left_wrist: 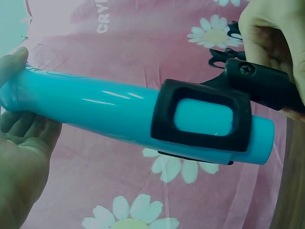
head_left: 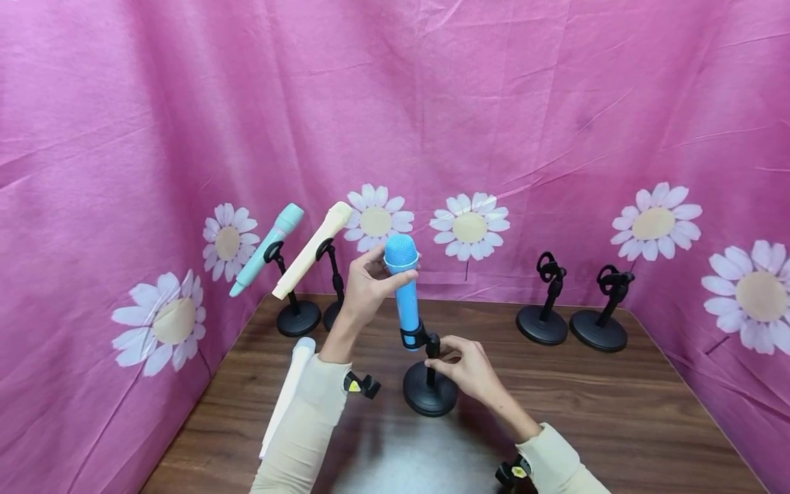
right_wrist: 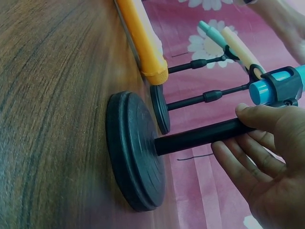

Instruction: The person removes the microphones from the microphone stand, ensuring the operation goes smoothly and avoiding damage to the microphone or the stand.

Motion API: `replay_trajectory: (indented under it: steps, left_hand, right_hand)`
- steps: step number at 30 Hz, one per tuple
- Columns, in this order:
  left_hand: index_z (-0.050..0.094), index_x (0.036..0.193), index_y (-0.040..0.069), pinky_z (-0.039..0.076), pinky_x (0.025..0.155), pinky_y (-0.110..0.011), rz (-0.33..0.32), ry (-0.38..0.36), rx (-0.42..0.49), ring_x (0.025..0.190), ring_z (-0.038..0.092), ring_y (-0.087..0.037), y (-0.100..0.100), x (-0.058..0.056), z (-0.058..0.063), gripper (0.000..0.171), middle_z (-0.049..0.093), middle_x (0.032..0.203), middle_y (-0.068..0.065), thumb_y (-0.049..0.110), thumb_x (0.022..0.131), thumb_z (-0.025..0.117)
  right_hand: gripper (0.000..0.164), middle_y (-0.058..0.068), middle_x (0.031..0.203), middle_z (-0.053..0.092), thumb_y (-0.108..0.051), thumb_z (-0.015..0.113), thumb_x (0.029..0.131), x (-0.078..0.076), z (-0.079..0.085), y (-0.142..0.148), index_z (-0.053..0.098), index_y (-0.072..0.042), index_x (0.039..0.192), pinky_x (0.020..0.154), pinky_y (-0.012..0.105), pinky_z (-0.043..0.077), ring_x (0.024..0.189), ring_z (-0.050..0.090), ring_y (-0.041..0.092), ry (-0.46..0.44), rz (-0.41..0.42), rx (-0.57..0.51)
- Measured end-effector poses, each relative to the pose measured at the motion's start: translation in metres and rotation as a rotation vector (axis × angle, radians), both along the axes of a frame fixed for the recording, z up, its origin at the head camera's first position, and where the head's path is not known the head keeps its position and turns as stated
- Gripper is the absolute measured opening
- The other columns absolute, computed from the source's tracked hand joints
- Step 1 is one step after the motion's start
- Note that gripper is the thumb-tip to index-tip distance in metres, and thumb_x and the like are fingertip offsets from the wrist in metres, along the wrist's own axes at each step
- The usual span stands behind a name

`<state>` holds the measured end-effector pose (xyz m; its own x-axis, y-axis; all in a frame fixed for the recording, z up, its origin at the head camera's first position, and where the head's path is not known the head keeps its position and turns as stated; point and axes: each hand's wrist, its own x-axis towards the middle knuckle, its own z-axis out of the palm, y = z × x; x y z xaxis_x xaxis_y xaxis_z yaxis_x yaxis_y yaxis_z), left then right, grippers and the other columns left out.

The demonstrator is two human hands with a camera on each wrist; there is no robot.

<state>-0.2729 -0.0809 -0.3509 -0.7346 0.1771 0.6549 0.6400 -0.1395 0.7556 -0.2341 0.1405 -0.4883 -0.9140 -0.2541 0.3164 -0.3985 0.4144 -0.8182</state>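
A blue microphone (head_left: 407, 298) stands nearly upright in the black clip (head_left: 413, 337) of a round-based stand (head_left: 430, 396) at the table's middle. My left hand (head_left: 376, 278) grips its mesh head from the left. My right hand (head_left: 446, 355) pinches the stand's post just under the clip. The left wrist view shows the blue microphone's body (left_wrist: 95, 105) in the clip (left_wrist: 202, 119), with my left hand's fingers (left_wrist: 24, 143) at its head end. In the right wrist view my right hand's fingers (right_wrist: 257, 157) curl round the post (right_wrist: 200, 136) above the base (right_wrist: 136, 152).
A teal microphone (head_left: 268, 247) and a cream one (head_left: 311, 250) sit tilted in stands at the back left. Two empty stands (head_left: 542, 322) (head_left: 599, 331) are at the back right. A white microphone (head_left: 293, 384) lies by my left forearm, an orange one (right_wrist: 143, 38) beside it. Pink cloth walls surround the wooden table (head_left: 617, 412).
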Motion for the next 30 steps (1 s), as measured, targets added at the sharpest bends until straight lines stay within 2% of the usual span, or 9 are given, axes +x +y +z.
replay_trajectory:
  steps: [5, 11, 14, 18, 20, 22, 25, 28, 30]
  left_hand:
    - [0.064, 0.14, -0.005, 0.062, 0.097, -0.033, -0.014, 0.013, 0.047, 0.107, 0.078, -0.015, -0.001, -0.003, 0.006, 0.051, 0.074, 0.12, -0.033, 0.002, 0.092, 0.078]
    - [0.061, 0.139, -0.008, 0.061, 0.1, -0.032, -0.049, 0.033, 0.095, 0.106, 0.078, -0.013, 0.0, -0.006, 0.01, 0.054, 0.066, 0.122, -0.043, 0.014, 0.094, 0.08]
    - [0.06, 0.139, -0.011, 0.061, 0.1, -0.031, -0.057, 0.032, 0.116, 0.105, 0.078, -0.012, 0.001, -0.006, 0.011, 0.054, 0.074, 0.119, -0.032, 0.01, 0.094, 0.08]
    - [0.06, 0.139, -0.012, 0.061, 0.098, -0.028, -0.043, 0.019, 0.132, 0.103, 0.078, -0.01, 0.003, -0.004, 0.015, 0.051, 0.081, 0.111, 0.001, 0.0, 0.092, 0.076]
    - [0.06, 0.139, -0.013, 0.061, 0.096, -0.028, -0.035, 0.016, 0.157, 0.101, 0.078, -0.011, 0.005, -0.004, 0.019, 0.051, 0.08, 0.109, 0.005, -0.004, 0.09, 0.074]
    - [0.059, 0.139, -0.012, 0.061, 0.096, -0.029, -0.02, 0.032, 0.19, 0.102, 0.078, -0.011, 0.005, -0.005, 0.024, 0.051, 0.079, 0.112, -0.003, -0.006, 0.09, 0.071]
    - [0.056, 0.141, -0.012, 0.062, 0.097, -0.032, -0.021, 0.067, 0.242, 0.103, 0.078, -0.014, 0.006, -0.007, 0.034, 0.051, 0.073, 0.119, -0.03, -0.006, 0.092, 0.069]
    - [0.054, 0.142, -0.012, 0.062, 0.097, -0.033, -0.018, 0.087, 0.248, 0.103, 0.078, -0.013, 0.005, -0.006, 0.043, 0.052, 0.064, 0.123, -0.044, -0.005, 0.093, 0.068]
    - [0.053, 0.144, -0.013, 0.062, 0.096, -0.032, -0.022, 0.089, 0.243, 0.102, 0.077, -0.012, 0.004, -0.006, 0.044, 0.054, 0.071, 0.122, -0.034, -0.004, 0.093, 0.067]
  right_hand:
    - [0.018, -0.001, 0.095, 0.079, -0.013, 0.089, 0.087, 0.0, 0.0, 0.001, 0.079, -0.015, 0.102, 0.078, 0.021, 0.063, 0.091, 0.077, 0.015, 0.0, 0.004, -0.001]
    - [0.018, -0.001, 0.093, 0.078, -0.011, 0.089, 0.087, -0.001, 0.0, 0.001, 0.079, -0.015, 0.1, 0.077, 0.022, 0.063, 0.09, 0.078, 0.013, 0.007, 0.001, -0.007]
    - [0.017, -0.001, 0.093, 0.078, -0.01, 0.089, 0.086, -0.001, -0.001, 0.001, 0.079, -0.015, 0.1, 0.077, 0.023, 0.064, 0.089, 0.078, 0.012, 0.011, 0.0, -0.007]
    - [0.017, -0.001, 0.093, 0.078, -0.01, 0.089, 0.086, -0.001, -0.002, 0.001, 0.079, -0.015, 0.099, 0.077, 0.023, 0.063, 0.089, 0.077, 0.012, 0.009, -0.001, -0.003]
    - [0.018, -0.002, 0.093, 0.078, -0.01, 0.09, 0.086, 0.0, -0.002, 0.001, 0.079, -0.015, 0.099, 0.077, 0.022, 0.063, 0.089, 0.077, 0.012, 0.005, 0.0, -0.006]
    - [0.018, -0.002, 0.092, 0.078, -0.011, 0.09, 0.086, 0.0, -0.002, 0.001, 0.079, -0.015, 0.099, 0.077, 0.022, 0.063, 0.089, 0.077, 0.012, 0.003, -0.004, -0.002]
    - [0.017, -0.002, 0.091, 0.078, -0.012, 0.09, 0.086, -0.001, -0.001, 0.001, 0.079, -0.015, 0.099, 0.077, 0.023, 0.064, 0.088, 0.077, 0.012, 0.008, -0.008, -0.002]
    - [0.017, -0.001, 0.091, 0.078, -0.011, 0.09, 0.086, -0.001, 0.0, 0.0, 0.079, -0.015, 0.099, 0.077, 0.023, 0.063, 0.086, 0.078, 0.012, 0.007, -0.015, 0.004]
    - [0.017, -0.001, 0.091, 0.078, -0.011, 0.09, 0.086, 0.0, 0.0, 0.0, 0.078, -0.015, 0.099, 0.077, 0.023, 0.063, 0.086, 0.078, 0.012, 0.0, -0.016, 0.003]
